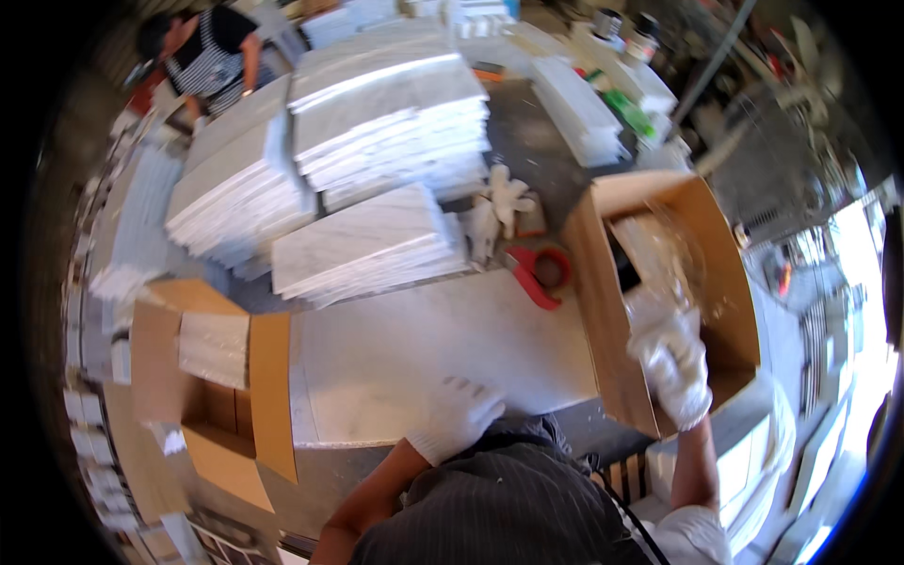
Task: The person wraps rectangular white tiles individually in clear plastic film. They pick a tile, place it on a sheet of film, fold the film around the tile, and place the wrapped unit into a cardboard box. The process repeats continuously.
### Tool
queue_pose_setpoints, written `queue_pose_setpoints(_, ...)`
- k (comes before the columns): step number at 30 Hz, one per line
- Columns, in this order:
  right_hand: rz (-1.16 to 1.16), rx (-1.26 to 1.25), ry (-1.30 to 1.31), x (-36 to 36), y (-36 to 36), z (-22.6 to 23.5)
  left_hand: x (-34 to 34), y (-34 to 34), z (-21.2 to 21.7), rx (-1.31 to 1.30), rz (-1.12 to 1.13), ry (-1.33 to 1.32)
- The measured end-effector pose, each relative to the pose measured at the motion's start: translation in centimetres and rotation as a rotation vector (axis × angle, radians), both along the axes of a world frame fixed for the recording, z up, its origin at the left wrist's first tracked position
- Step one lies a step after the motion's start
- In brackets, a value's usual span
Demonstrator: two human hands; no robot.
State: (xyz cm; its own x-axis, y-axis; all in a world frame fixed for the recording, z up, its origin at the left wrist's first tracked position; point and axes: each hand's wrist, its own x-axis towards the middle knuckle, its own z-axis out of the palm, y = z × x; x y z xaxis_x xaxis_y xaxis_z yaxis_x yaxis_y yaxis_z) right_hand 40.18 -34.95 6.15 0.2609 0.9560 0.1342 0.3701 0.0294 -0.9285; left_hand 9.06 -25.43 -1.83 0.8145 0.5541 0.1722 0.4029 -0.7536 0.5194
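Observation:
My left hand (457, 414), in a white knit glove, lies fingers outstretched on the near edge of a pale flat board (424, 348). It holds nothing that I can see. My right hand (676, 377), also gloved, reaches into the brown carton (593, 311) at my right. Its fingers are closed on clear plastic wrap (659, 268), which spreads over the carton's inside; what lies under it is partly hidden. Beyond the board's far right part sits a red tape dispenser (551, 282), beside a pair of white gloves (499, 207).
Stacks of white marble tiles (386, 122) fill the far left, with a lower stack (363, 235) nearer. An open carton (268, 395) holding a white foam-like piece stands at left. A person (221, 61) in a checked apron works behind the stacks. White blocks (574, 108) lie far right.

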Motion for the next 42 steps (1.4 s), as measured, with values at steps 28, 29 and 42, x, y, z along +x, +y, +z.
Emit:
queue_pose_setpoints(28,-1.029,0.06,-0.858,25.3,9.6,-6.2,2.5,-1.2,-2.1,-0.033,-0.111,0.264)
queue_pose_setpoints(29,-1.083,0.27,-0.822,28.4,9.0,-7.2,2.7,-1.1,-1.8,-0.08,-0.114,0.229)
queue_pose_setpoints(42,0.408,0.157,0.228,-8.0,20.6,7.9,1.6,9.0,-0.5,-0.452,0.522,-0.785)
